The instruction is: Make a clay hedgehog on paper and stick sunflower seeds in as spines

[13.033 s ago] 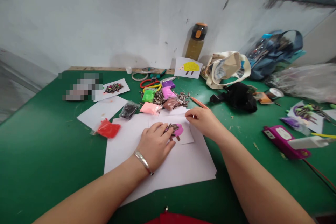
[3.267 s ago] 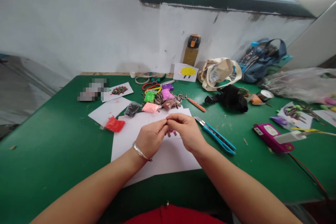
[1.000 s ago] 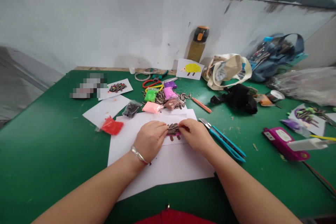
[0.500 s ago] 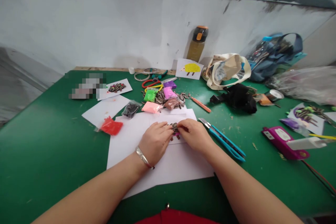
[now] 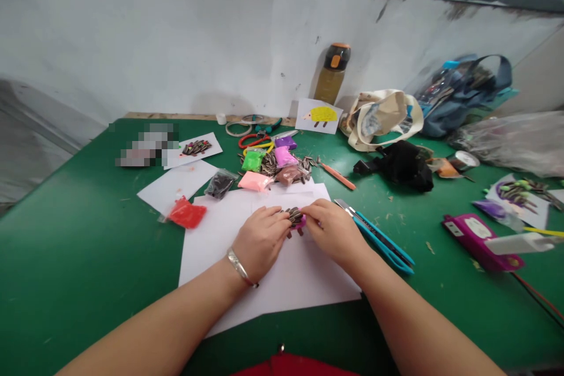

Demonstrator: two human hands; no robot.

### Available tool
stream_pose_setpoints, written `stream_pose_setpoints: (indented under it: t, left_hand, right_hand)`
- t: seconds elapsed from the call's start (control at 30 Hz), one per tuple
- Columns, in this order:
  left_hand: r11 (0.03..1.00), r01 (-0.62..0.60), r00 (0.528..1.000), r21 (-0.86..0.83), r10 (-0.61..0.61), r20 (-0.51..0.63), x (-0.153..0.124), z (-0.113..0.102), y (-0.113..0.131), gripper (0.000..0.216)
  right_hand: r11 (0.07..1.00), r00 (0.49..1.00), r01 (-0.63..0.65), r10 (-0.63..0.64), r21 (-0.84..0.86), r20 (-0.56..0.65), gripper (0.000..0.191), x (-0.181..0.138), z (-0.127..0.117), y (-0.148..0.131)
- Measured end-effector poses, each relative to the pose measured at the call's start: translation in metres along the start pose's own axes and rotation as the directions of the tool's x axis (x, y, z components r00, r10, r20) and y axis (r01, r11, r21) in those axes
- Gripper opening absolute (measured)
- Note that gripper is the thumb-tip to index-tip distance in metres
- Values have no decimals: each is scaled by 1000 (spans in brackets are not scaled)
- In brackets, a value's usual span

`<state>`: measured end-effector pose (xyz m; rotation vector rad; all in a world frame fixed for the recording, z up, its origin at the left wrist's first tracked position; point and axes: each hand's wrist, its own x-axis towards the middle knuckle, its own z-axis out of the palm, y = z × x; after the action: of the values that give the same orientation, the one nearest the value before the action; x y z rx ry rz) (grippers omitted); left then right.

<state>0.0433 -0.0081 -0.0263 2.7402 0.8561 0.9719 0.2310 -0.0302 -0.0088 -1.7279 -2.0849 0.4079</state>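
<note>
Between my hands lies a small figure of magenta clay (image 5: 301,222) with brown clay legs, on white paper (image 5: 308,276). Striped sunflower seeds (image 5: 292,215) are stuck closely over its top. My left hand (image 5: 263,241) rests with fingers laid flat, covering the figure's left side. At the figure's upper right edge, my right hand (image 5: 332,229) has its thumb and index finger pinched together. Whatever is between those fingertips is too small to make out. Loose sunflower seeds (image 5: 307,165) lie in a pile beyond the paper.
Clay packets surround the pile, including a green packet (image 5: 253,160) and a peach packet (image 5: 254,181). A red packet (image 5: 188,213) lies left. A blue utility knife (image 5: 379,238) is beside my right forearm. Farther right is a magenta glue device (image 5: 478,241). A bottle (image 5: 331,73) stands behind.
My right hand has shifted slightly right, its pinched fingertips now at the figure's upper right edge. More of the seeds and magenta clay shows. My left hand stays nearly in place.
</note>
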Motion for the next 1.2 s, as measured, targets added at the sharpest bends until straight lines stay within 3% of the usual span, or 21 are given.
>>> stream_pose_setpoints:
  t: [0.17, 0.37, 0.5, 0.77, 1.2]
  left_hand:
    - [1000, 3, 1000, 0, -3, 12, -2, 2, 0, 19]
    - [999, 13, 999, 44, -14, 38, -3, 3, 5, 19]
    - [999, 8, 999, 41, -9, 33, -2, 2, 5, 19]
    - [999, 23, 999, 34, -24, 30, -4, 2, 0, 18]
    - [998, 37, 997, 44, -40, 73, -4, 2, 2, 22]
  right_hand:
    - [993, 998, -47, 51, -109, 29, 23, 0, -1, -2]
    - [995, 998, -28, 33, -92, 54, 23, -2, 2, -5]
    - [997, 1000, -26, 27, -66, 9, 23, -2, 2, -2]
    - [996, 998, 67, -68, 65, 12, 28, 0, 4, -4]
    - [982, 979, 167, -156, -87, 128, 27, 1, 4, -5]
